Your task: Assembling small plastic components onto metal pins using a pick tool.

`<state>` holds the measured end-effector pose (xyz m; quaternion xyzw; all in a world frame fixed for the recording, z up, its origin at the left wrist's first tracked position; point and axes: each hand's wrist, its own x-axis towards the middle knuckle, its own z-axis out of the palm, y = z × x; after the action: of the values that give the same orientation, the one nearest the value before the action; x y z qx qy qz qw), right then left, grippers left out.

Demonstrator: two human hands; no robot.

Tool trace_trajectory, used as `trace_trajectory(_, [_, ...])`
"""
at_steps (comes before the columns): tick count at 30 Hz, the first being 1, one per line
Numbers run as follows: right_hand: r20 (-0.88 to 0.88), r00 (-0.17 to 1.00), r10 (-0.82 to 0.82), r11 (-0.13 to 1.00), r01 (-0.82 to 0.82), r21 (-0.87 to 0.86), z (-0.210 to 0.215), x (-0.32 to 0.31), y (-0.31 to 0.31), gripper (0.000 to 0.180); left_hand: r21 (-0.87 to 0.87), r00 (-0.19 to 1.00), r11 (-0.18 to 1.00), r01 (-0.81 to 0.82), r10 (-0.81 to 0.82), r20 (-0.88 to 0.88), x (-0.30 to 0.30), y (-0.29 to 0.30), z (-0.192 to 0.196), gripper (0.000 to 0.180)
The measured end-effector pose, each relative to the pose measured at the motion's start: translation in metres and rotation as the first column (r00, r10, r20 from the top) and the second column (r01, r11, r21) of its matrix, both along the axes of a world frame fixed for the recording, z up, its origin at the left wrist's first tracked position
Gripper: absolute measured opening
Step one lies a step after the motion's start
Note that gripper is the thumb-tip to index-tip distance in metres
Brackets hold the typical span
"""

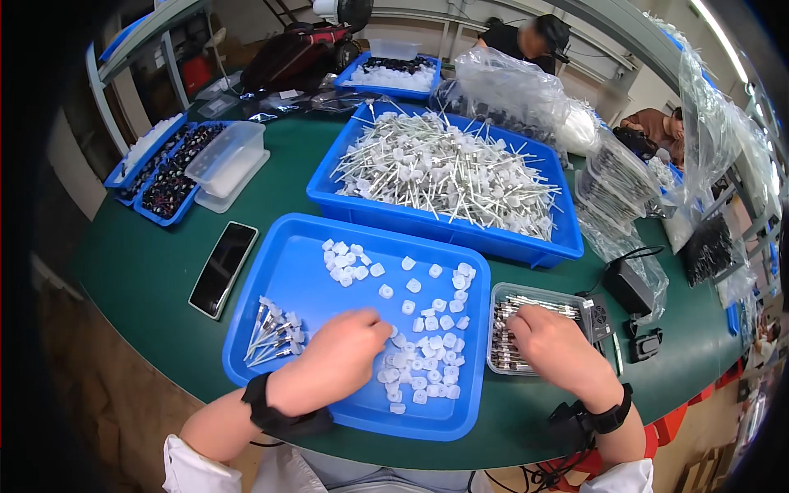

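Note:
My left hand [349,349] is over the blue tray [283,238], its fingers drawn together beside a heap of small white plastic caps [423,364]. Whatever its fingertips hold is hidden, and the hand is slightly blurred. To the left in the same tray lies a bundle of metal rods with white caps on them [275,333]. My right hand [555,341] reaches into a clear plastic box [511,371] of thin metal rods [538,304]. Its fingers are bent together among the rods; what they pinch is not visible.
Behind the tray stands a deeper blue bin [394,215] heaped with capped rods. A phone [223,269] lies left, near small blue bins of dark parts [177,177] and a clear tub [228,160]. A black adapter [629,286] sits right. Two people are at work beyond.

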<state>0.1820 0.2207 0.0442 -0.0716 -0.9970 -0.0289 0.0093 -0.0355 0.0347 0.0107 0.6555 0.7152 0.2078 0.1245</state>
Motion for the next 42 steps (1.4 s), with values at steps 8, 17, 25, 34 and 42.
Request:
trace_trajectory(8, [0.072,0.997,-0.012,0.959,0.032,-0.28,-0.002,-0.004,0.022,0.011,-0.136,0.998,0.99,-0.046,0.05,0.024,0.003,0.031,-0.012,0.018])
trace_trajectory(17, [-0.299,0.86,-0.412,0.747,0.132,-0.651,0.041,0.004,0.0,0.017,-0.058,0.553,0.986,-0.159,0.138,0.822,0.009,-0.014,0.034,0.015])
trace_trajectory(25, [-0.069,0.964,-0.256,-0.69,-0.232,-0.686,0.022,-0.017,-0.064,0.024,0.087,-0.086,0.995,0.056,-0.082,0.993,0.008,-0.033,0.011,0.027])
trace_trajectory(34, [-0.187,0.879,-0.438,-0.607,-0.443,-0.66,0.006,-0.031,-0.095,0.033,0.049,-0.117,0.999,0.004,-0.048,0.992,0.014,-0.037,-0.004,0.025])
trace_trajectory(42, [-0.23,0.78,-0.581,0.031,-0.262,-0.965,-0.017,-0.025,-0.103,0.019,0.011,-0.201,0.999,0.046,-0.001,0.98,0.015,-0.034,-0.006,0.026])
